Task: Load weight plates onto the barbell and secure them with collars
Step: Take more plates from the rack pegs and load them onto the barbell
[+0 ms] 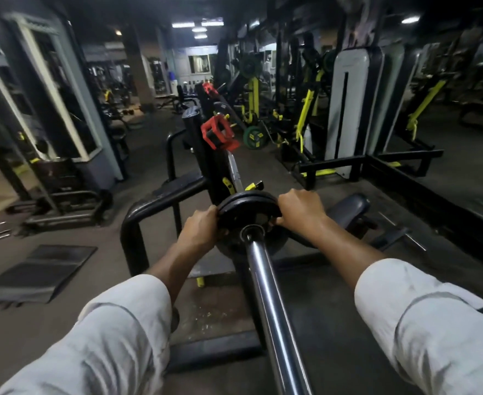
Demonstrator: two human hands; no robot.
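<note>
Both hands grip a black plate on the bar.
My left hand point(199, 230) and right hand point(300, 209) curl around the plate point(248, 208) edges; it sits on the near bar point(268, 295) sleeve.

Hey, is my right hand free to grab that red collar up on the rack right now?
Probably not: the right hand grips the weight plate, and the red collar sits well beyond it.

A chrome barbell sleeve point(266, 280) runs from the near edge away into the scene. 2 black round weight plates point(248, 205) sit upright on it, pressed face to face. Farther along the bar, a red collar point(217, 134) is clamped on the shaft.
</note>
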